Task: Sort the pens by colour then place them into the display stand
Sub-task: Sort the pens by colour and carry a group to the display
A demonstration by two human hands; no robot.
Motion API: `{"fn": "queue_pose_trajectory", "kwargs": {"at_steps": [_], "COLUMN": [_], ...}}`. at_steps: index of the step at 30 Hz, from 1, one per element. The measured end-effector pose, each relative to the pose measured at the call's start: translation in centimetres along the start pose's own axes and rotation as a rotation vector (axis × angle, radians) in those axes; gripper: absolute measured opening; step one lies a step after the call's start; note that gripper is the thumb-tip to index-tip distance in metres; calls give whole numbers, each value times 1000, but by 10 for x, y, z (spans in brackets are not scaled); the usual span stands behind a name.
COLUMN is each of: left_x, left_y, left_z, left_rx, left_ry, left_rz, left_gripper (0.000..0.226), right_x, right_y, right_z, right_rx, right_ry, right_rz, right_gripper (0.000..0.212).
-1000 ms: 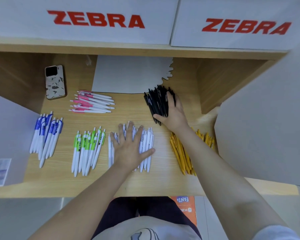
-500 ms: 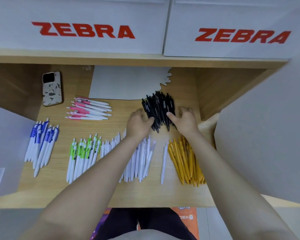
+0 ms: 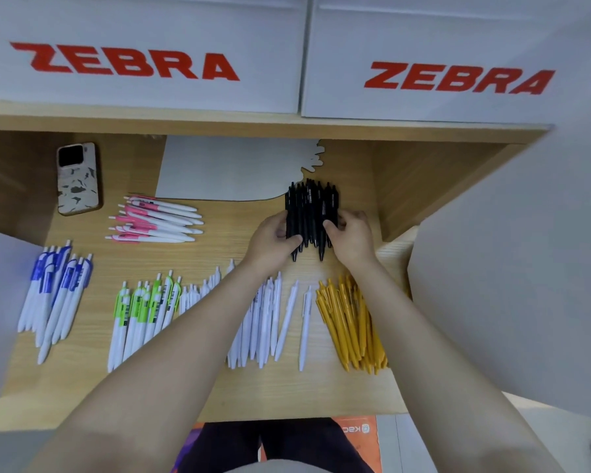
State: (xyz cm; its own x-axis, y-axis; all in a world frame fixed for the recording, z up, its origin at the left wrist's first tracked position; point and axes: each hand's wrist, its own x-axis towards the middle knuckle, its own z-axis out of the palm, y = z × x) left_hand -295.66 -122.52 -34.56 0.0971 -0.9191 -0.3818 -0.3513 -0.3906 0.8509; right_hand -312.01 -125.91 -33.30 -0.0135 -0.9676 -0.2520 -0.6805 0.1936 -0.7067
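Observation:
A bundle of black pens (image 3: 310,206) stands gathered at the back right of the wooden desk (image 3: 287,394). My left hand (image 3: 270,238) grips its left side and my right hand (image 3: 354,237) grips its right side, fingers curled round the bundle. Other sorted groups lie on the desk: pink-and-white pens (image 3: 156,220), blue-and-white pens (image 3: 57,291), green-and-white pens (image 3: 144,312), plain white pens (image 3: 270,322) partly under my left forearm, and yellow pens (image 3: 352,322).
A phone (image 3: 77,177) in a patterned case lies at the back left. A white card (image 3: 232,167) lies flat behind the pens. White boxes marked ZEBRA (image 3: 127,61) sit on the shelf above. Grey panels (image 3: 512,268) flank the desk on both sides.
My left hand left the white pens and joined my right hand at the black pens. Both hands now squeeze the black pens into an upright, tighter bundle.

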Motion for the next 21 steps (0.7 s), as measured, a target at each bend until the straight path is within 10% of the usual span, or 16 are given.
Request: {"fn": "queue_pose_trajectory", "kwargs": {"at_steps": [21], "left_x": [-155], "left_y": [-47], "left_z": [-71], "left_rx": [300], "left_ry": [246], "left_rz": [39], "left_gripper": [39], "right_x": [-151], "right_y": [-22], "right_z": [31], "right_rx": [-39], "right_ry": [-37], "right_rz": [90], "right_gripper": [34]}}
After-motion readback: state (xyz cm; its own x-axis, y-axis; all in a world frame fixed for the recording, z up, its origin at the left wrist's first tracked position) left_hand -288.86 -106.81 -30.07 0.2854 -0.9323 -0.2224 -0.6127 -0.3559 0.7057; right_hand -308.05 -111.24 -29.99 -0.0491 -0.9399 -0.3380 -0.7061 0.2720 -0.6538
